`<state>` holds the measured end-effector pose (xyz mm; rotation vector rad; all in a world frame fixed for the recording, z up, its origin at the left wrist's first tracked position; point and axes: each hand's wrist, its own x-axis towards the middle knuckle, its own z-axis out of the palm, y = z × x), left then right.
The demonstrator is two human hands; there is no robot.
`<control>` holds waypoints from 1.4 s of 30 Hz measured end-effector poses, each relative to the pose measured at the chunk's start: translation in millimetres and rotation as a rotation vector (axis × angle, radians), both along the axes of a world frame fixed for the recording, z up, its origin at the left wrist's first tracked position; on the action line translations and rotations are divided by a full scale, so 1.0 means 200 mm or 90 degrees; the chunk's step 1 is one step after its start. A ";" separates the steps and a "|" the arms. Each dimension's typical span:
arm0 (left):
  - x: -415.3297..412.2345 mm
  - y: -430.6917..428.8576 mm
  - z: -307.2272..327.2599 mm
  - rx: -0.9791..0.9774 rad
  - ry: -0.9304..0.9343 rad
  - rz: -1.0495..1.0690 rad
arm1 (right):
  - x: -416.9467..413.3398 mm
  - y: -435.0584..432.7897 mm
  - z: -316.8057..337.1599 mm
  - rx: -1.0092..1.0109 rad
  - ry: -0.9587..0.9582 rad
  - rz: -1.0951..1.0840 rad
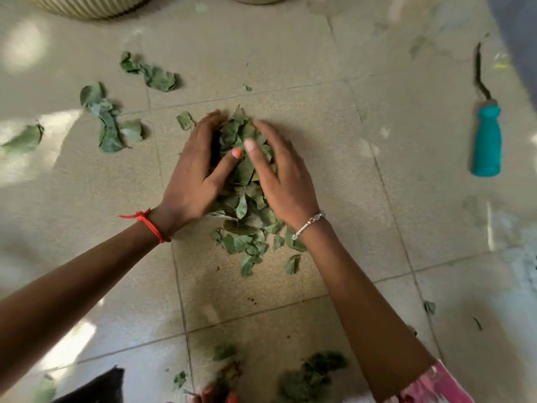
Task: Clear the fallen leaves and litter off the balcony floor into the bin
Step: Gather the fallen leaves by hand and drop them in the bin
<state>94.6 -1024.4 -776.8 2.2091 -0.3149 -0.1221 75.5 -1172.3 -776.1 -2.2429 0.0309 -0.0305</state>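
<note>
Tiled floor (319,53): leaf pile (247,216) ctr; loose leaves (107,123) L; teal-handled tool (486,141) R; ribbed pot (87,7) top L.
</note>
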 end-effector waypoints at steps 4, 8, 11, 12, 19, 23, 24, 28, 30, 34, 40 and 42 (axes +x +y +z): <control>0.02 -0.01 0.00 -0.054 0.016 0.022 | -0.03 -0.08 0.02 0.010 -0.014 -0.126; 0.01 -0.03 0.01 -0.025 0.003 0.014 | -0.07 -0.07 0.03 -0.098 0.046 -0.006; 0.01 -0.04 0.01 -0.015 -0.012 -0.014 | -0.10 -0.04 0.04 -0.011 0.038 0.040; 0.01 -0.03 0.01 -0.014 -0.013 -0.019 | -0.11 -0.04 0.03 -0.011 0.030 0.018; 0.03 0.01 0.01 -0.109 -0.004 -0.014 | -0.08 0.15 -0.03 -0.116 -0.051 -0.053; 0.11 0.12 0.05 -0.089 -0.037 0.001 | 0.01 0.24 -0.04 -0.126 -0.071 -0.074; 0.12 0.14 0.06 -0.083 -0.042 0.004 | 0.03 0.26 -0.04 -0.135 -0.072 -0.072; 0.19 0.27 0.09 -0.042 -0.084 0.045 | 0.11 0.34 -0.03 -0.173 -0.083 -0.043; 0.23 0.33 0.09 0.026 -0.111 0.076 | 0.14 0.37 -0.04 -0.186 -0.079 -0.043; 0.32 0.43 0.02 0.202 -0.076 0.201 | 0.19 0.37 -0.03 -0.194 -0.068 -0.081; 0.39 0.42 -0.02 0.186 -0.022 0.144 | 0.37 0.31 -0.02 -0.215 -0.005 -0.041; 0.41 0.38 -0.01 0.125 -0.022 0.104 | 0.41 0.32 -0.02 -0.242 -0.007 0.017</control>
